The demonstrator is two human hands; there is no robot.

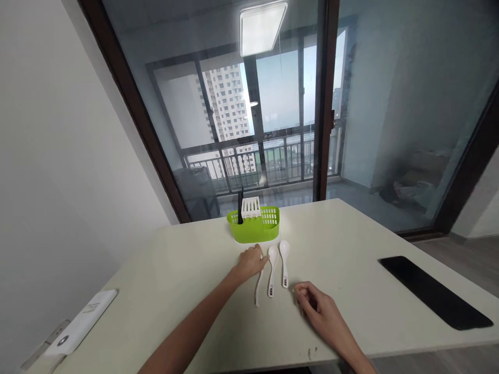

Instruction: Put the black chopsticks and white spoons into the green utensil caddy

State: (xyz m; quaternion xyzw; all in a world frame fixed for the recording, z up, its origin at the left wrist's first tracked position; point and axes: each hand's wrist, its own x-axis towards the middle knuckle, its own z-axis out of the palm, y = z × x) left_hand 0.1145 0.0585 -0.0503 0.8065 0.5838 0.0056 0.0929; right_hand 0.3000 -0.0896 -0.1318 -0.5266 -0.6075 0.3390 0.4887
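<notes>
Three white spoons lie side by side on the pale table. My left hand rests on the bowl end of the leftmost spoon, its fingers curled over it. The middle spoon and the right spoon lie untouched just right of that hand. My right hand rests on the table near the handle ends, fingers loosely curled, holding nothing. Behind the spoons stands a green cutlery caddy with a white insert and a dark utensil upright in it.
A black flat rectangle lies at the table's right edge. A white device sits at the near left corner. Behind the table is a glass sliding door with a dark frame.
</notes>
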